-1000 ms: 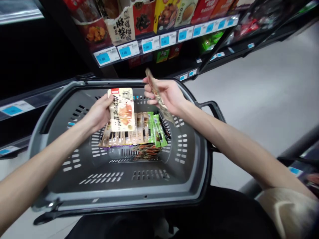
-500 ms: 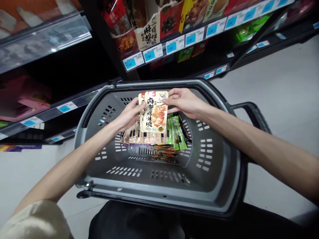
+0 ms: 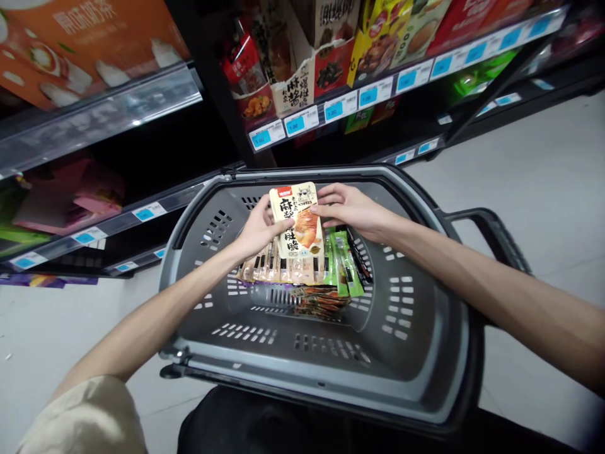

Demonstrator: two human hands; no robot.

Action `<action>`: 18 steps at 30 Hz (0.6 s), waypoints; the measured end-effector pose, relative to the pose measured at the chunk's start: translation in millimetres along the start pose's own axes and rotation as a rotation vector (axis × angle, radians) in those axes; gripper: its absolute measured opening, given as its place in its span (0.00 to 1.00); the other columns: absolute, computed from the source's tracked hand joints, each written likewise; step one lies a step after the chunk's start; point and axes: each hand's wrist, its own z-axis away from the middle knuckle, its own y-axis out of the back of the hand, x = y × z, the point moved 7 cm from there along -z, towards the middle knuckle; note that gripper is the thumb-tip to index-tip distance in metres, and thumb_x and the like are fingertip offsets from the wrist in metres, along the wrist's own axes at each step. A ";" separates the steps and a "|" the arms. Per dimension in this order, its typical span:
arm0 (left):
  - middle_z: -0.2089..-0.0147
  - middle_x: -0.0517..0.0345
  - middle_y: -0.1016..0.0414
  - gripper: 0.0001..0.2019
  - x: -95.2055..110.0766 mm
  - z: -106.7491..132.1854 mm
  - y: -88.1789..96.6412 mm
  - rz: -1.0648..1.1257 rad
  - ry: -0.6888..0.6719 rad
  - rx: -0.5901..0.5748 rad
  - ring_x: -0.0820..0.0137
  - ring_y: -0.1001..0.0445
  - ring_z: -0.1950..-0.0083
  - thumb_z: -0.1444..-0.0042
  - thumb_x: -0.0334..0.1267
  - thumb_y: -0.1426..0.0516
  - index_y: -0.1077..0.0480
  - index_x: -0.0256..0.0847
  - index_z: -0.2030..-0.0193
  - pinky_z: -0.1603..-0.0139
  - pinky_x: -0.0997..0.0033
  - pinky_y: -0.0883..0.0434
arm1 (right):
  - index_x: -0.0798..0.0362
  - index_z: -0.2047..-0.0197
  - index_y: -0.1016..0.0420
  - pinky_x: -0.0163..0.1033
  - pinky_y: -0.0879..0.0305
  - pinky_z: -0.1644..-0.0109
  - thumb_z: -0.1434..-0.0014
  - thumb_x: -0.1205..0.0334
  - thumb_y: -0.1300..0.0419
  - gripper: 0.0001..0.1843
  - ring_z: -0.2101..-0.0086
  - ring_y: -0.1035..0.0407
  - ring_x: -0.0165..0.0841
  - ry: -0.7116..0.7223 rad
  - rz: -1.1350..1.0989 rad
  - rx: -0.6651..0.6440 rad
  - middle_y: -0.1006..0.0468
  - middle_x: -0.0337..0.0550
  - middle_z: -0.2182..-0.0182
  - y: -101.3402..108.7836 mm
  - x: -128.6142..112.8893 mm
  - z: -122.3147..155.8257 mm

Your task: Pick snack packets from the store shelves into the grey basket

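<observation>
View: head camera, looking forward and down.
Left hand (image 3: 258, 230): closed on the snack packet (image 3: 297, 221) at the packet's 9 o'clock edge, thumb laid across the printed front.
Right hand (image 3: 347, 208): fingers narrowed to a pinch on the same packet at its 2 o'clock corner, palm turned down.
Snack packet: beige, with large black characters, an orange food picture and a red tab on top; held upright with its face to the camera, above the far half of the basket (image 3: 425, 353), just over the stock lying inside.
Basket: grey plastic with slotted walls, filling the middle of the picture; its dark handle (image 3: 491, 236) juts out at 3 o'clock.
Beige packets (image 3: 278, 268): a row set on edge, side by side, on the basket floor, directly at 6 o'clock of the held packet.
Green packets (image 3: 345, 261): a few, touching the beige row at its 3 o'clock end.
Dark packets (image 3: 321, 299): a flat stack at 6 o'clock of the two rows, partly under them.
Display box (image 3: 295, 88): on the shelf at 12 o'clock of the basket, printed with the same black characters.
Price tags (image 3: 302, 121): blue and white, along the shelf edge below the box.
Pink packages (image 3: 80, 195): on a lower shelf at 9 o'clock, blurred.
Floor (image 3: 543, 170): pale grey, at 3 o'clock.
Sleeve (image 3: 89, 419): cream cloth, at 7 o'clock on the left arm.
</observation>
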 end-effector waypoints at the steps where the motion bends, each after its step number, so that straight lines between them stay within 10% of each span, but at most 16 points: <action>1: 0.42 0.40 0.21 0.36 0.1 -0.6 1.9 0.008 -0.013 0.019 0.52 0.20 0.41 0.45 0.44 0.30 0.41 0.42 0.35 0.39 0.39 0.25 | 0.53 0.52 0.23 0.33 0.19 0.66 0.50 0.59 0.20 0.25 0.62 0.20 0.34 -0.014 -0.007 -0.062 0.16 0.47 0.57 -4.9 -0.4 1.7; 5: 0.41 0.41 0.21 0.35 2.8 0.0 2.2 0.032 -0.058 0.044 0.52 0.21 0.40 0.46 0.46 0.29 0.41 0.42 0.37 0.39 0.41 0.25 | 0.54 0.51 0.20 0.35 0.19 0.66 0.50 0.58 0.21 0.24 0.61 0.18 0.37 -0.010 0.024 -0.264 0.14 0.49 0.59 -23.3 -0.3 8.5; 18: 0.39 0.42 0.24 0.35 12.5 9.2 -6.5 -0.244 -0.045 -0.012 0.54 0.22 0.41 0.48 0.48 0.28 0.39 0.42 0.39 0.42 0.52 0.23 | 0.54 0.56 0.20 0.38 0.20 0.72 0.52 0.59 0.23 0.21 0.65 0.17 0.41 0.140 0.172 -0.275 0.13 0.49 0.60 -33.4 2.8 6.1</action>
